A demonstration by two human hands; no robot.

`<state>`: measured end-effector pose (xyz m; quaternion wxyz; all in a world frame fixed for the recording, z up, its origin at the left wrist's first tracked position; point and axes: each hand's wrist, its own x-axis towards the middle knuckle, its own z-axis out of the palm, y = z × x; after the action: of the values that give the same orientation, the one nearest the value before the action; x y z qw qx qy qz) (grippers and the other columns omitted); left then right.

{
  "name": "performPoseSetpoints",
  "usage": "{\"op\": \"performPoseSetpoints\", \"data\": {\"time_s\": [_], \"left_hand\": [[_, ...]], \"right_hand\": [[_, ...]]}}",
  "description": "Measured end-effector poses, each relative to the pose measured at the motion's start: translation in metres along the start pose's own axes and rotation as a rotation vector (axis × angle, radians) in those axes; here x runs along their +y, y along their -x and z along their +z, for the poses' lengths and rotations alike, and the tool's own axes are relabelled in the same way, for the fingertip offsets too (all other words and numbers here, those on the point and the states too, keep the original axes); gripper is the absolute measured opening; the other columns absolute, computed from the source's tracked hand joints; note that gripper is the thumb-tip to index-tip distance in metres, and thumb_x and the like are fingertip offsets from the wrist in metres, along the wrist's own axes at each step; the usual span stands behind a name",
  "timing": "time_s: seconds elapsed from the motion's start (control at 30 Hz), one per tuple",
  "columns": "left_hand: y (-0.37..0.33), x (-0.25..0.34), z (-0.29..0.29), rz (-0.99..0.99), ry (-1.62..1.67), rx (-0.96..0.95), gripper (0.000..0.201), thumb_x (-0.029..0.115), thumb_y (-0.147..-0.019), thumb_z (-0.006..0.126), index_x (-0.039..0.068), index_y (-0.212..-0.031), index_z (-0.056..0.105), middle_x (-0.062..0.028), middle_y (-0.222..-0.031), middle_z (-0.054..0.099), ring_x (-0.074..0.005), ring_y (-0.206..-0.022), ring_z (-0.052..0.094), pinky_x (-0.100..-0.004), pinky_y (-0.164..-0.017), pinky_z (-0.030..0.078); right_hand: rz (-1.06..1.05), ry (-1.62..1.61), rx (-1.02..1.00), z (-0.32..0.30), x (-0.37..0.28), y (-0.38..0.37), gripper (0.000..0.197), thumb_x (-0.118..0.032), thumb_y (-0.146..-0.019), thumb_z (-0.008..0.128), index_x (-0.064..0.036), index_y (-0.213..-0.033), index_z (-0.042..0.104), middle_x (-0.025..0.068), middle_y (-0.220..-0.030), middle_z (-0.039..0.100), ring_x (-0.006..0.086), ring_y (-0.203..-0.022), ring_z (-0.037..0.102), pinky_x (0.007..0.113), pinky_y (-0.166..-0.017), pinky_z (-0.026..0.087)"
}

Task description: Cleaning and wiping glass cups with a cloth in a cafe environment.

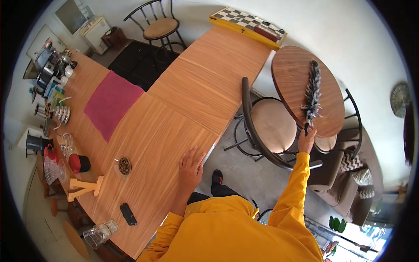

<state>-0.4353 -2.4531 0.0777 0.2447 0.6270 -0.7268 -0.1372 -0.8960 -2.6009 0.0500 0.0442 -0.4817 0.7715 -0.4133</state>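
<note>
My right hand (307, 139) is closed round the handle of a grey fluffy feather duster (313, 89). The duster reaches away from me over a small round dark-wood table (290, 65), and its plumes look to be resting on the top. My left hand (191, 166) lies flat, fingers stretched out, near the right edge of the long wooden counter (187, 100). To the left of that hand stands a small glass of brown beans or similar bits (125, 166). Further left lies a black oblong object (128, 214).
A purple cloth (111, 104) lies on the counter. Glassware, including stacked glasses (100, 233), and coffee gear line its left side. A checkered game board (248, 25) stands at the far end. A padded bar chair (273, 124) stands between counter and round table; a brown sofa (345, 187) is right.
</note>
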Motion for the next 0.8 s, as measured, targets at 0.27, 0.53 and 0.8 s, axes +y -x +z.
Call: {"op": "performPoseSetpoints", "data": {"time_s": [0.27,0.53,0.8], "left_hand": [[-0.007,0.001,0.011,0.017,0.053,0.049,0.040,0.014,-0.090,0.064,0.012,-0.130,0.063,-0.0121,-0.148,0.047,-0.0303,-0.138,0.043,-0.0469,-0.111,0.034],[0.000,0.005,0.008,0.031,0.120,0.056,0.042,0.008,-0.090,0.060,0.011,-0.132,0.061,-0.0129,-0.152,0.043,-0.0311,-0.141,0.039,-0.0462,-0.113,0.034],[0.088,0.022,-0.014,-0.104,0.373,0.046,0.042,0.004,-0.091,0.058,0.011,-0.133,0.061,-0.0131,-0.147,0.049,-0.0328,-0.138,0.043,-0.0418,-0.114,0.035]], "right_hand": [[0.143,-0.017,-0.078,0.002,0.038,0.004,0.049,-0.015,-0.092,0.062,-0.0117,-0.138,0.047,0.0172,-0.128,0.058,0.0337,-0.113,0.058,0.042,-0.096,0.047],[-0.338,0.129,0.229,0.004,-0.084,0.063,0.045,-0.024,-0.091,0.059,-0.0108,-0.134,0.054,0.0123,-0.128,0.057,0.0321,-0.126,0.046,0.049,-0.107,0.029],[-0.451,-0.257,-0.093,-0.010,-0.175,0.173,0.029,-0.017,-0.096,0.054,-0.0039,-0.121,0.058,0.0133,-0.118,0.058,0.0319,-0.115,0.051,0.044,-0.100,0.037]]}}
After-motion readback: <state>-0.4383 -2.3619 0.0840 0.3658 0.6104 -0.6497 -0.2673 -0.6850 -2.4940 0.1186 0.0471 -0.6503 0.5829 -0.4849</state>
